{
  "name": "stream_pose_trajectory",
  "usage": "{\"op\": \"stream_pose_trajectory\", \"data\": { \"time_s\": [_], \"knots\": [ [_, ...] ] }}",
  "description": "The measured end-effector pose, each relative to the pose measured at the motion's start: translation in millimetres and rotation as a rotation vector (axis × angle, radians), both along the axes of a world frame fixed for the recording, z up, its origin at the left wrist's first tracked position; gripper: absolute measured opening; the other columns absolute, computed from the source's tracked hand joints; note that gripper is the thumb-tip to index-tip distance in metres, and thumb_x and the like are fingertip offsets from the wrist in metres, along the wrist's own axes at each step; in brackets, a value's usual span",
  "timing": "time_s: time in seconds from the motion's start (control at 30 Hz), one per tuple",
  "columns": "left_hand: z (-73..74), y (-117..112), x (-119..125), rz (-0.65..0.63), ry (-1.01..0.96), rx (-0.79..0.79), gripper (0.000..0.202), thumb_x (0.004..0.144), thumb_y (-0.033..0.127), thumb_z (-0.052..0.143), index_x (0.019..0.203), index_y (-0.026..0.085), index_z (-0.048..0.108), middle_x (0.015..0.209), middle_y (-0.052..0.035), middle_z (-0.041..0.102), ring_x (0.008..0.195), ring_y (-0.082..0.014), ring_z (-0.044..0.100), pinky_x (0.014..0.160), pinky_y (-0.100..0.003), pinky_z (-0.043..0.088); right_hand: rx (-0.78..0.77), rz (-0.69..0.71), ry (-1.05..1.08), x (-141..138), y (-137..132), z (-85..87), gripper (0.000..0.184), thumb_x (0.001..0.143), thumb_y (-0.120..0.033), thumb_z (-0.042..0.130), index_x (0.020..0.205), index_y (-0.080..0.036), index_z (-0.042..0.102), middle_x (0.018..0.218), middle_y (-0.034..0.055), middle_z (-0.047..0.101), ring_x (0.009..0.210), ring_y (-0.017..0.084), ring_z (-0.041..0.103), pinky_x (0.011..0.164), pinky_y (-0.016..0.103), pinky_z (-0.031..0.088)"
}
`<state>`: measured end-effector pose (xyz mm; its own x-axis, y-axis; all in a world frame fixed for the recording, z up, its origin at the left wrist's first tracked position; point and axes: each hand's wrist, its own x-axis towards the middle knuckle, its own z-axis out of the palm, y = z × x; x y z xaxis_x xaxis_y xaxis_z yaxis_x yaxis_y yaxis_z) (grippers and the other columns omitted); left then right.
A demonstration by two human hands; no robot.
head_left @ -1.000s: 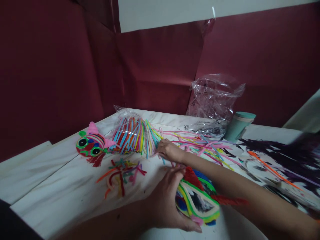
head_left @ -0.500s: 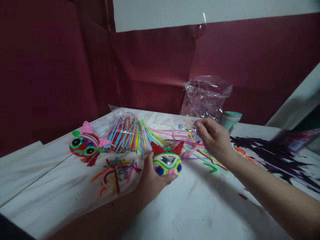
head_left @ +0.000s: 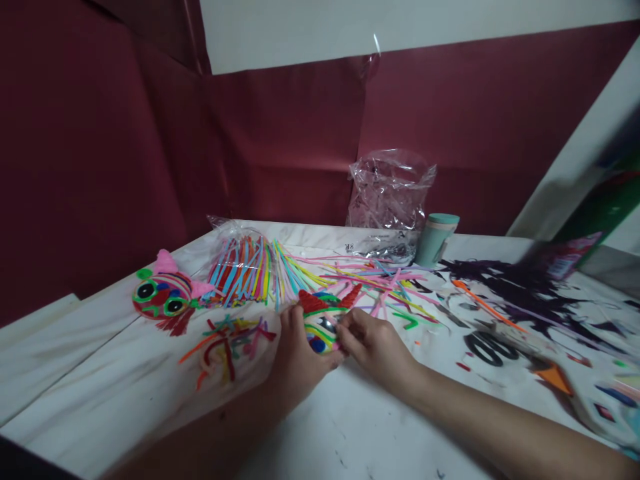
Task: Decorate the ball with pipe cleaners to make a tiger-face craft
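My left hand (head_left: 296, 357) cups a small pipe-cleaner mask (head_left: 323, 319) with red horns, held upright on the white table (head_left: 380, 427). My right hand (head_left: 373, 347) has its fingertips pinched against the mask's right side. A finished pipe-cleaner mask (head_left: 163, 297) with pink ears and green-ringed eyes lies to the left. Loose pipe cleaners (head_left: 370, 280) are strewn behind the hands.
A clear bag of coloured pipe cleaners (head_left: 243, 263) lies at the back. Short cut scraps (head_left: 227, 340) sit left of my hands. A crumpled clear plastic bag (head_left: 387, 197) and a teal cup (head_left: 435, 239) stand by the maroon wall. A dark printed sheet (head_left: 505, 293) covers the right side.
My right hand came back from the loose pipe cleaners and now pinches the mask's side. My left hand lifted the mask upright and keeps holding it. The view shifted to the right.
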<state>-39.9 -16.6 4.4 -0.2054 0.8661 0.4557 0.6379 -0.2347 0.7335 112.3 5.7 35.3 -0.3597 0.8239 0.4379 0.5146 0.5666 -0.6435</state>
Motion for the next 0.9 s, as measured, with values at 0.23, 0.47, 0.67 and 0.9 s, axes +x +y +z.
{"op": "stream_pose_trajectory", "data": {
  "time_s": [0.23, 0.47, 0.67, 0.9],
  "knots": [
    [-14.5, 3, -2, -0.028, 0.075, 0.119, 0.086, 0.054, 0.024, 0.078, 0.127, 0.018, 0.032, 0.125, -0.0157, 0.045, 0.124, -0.0353, 0.044, 0.102, -0.053, 0.039, -0.044, -0.016, 0.028, 1, -4, -2.8, 0.017, 0.084, -0.034, 0.047, 0.072, -0.023, 0.051, 0.060, 0.0011, 0.063, 0.051, 0.016, 0.058, 0.049, 0.024, 0.042],
    [-4.8, 0, -1, -0.060, -0.001, 0.041, 0.081, 0.055, 0.026, 0.078, 0.124, 0.019, 0.036, 0.124, -0.0138, 0.045, 0.124, -0.0345, 0.043, 0.103, -0.053, 0.037, -0.069, -0.012, 0.046, 2, -4, -2.9, 0.015, 0.081, -0.031, 0.048, 0.069, -0.023, 0.051, 0.059, 0.0005, 0.062, 0.052, 0.016, 0.057, 0.049, 0.025, 0.042],
    [5.7, -3, -4, -0.162, -0.105, 0.017, 0.069, 0.066, 0.030, 0.070, 0.124, 0.018, 0.034, 0.126, -0.0147, 0.047, 0.124, -0.0305, 0.044, 0.104, -0.050, 0.036, -0.082, 0.007, 0.058, 4, -2, -1.5, 0.016, 0.082, -0.031, 0.049, 0.070, -0.023, 0.052, 0.060, 0.0006, 0.064, 0.052, 0.015, 0.058, 0.049, 0.024, 0.042],
    [7.2, -3, -4, -0.169, -0.129, 0.043, 0.058, 0.072, 0.026, 0.062, 0.123, 0.017, 0.036, 0.125, -0.0146, 0.048, 0.124, -0.0286, 0.045, 0.105, -0.047, 0.037, -0.077, 0.047, 0.107, 8, -2, 0.9, 0.020, 0.085, -0.035, 0.049, 0.070, -0.022, 0.053, 0.057, -0.0003, 0.058, 0.051, 0.014, 0.054, 0.047, 0.024, 0.041]
  ]
}}
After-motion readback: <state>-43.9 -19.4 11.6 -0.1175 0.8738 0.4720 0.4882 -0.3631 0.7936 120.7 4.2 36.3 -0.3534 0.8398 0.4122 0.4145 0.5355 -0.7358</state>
